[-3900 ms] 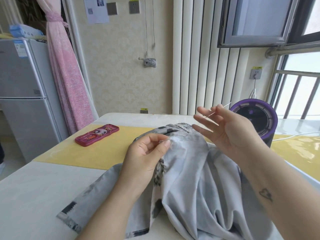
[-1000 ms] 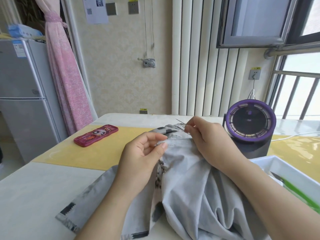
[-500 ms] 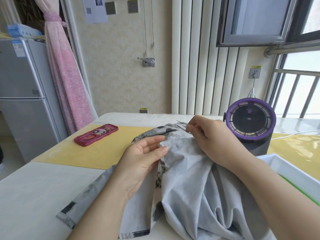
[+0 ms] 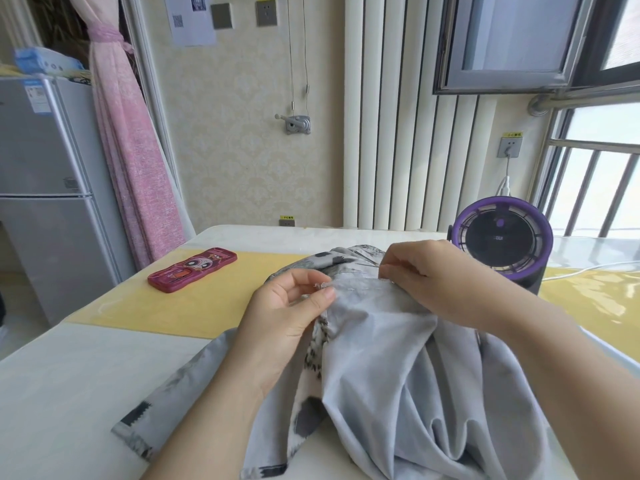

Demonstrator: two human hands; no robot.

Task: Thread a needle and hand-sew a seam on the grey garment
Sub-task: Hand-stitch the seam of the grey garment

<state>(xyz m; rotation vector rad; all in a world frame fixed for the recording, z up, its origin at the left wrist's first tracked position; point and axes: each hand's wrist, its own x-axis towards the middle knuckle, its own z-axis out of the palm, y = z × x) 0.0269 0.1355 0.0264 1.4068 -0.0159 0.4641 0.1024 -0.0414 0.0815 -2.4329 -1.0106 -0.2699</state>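
The grey garment lies heaped on the table, left of the purple fan and nearer to you. Your left hand, palm turned toward the fan, pinches the garment's raised edge between thumb and forefinger, and its other fingers are loosely curled. Your right hand, just beside the fan's left rim, sits knuckles-up with its fingers curled tight, the fingertips pinching the same edge. The needle is too small to make out.

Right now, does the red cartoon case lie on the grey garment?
No, the red cartoon case lies apart, on the yellow table mat.
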